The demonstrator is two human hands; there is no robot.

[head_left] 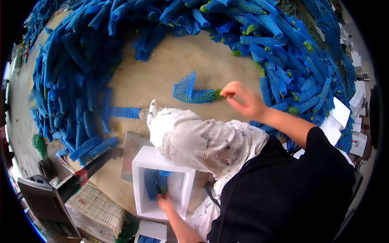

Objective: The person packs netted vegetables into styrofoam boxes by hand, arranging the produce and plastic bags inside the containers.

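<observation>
My right hand (245, 101) is out over the floor, its fingers curled at the green end of a long vegetable in a blue mesh sleeve (196, 96). The far end of that sleeve is bent upward and looks loose. My left hand (167, 202) reaches into a white foam box (138, 190), its fingers closed around the green end of another blue-sleeved vegetable (163, 184). More blue sleeving (151, 182) lies beside it in the box. The exact kind of vegetable is hidden by the netting.
A large heap of blue-sleeved vegetables (279, 52) curves around the floor. One sleeve (125, 112) lies by my foot. A scale display on a post (44, 202) and a woven crate (97, 206) stand at lower left. White foam boxes (338, 115) are at right.
</observation>
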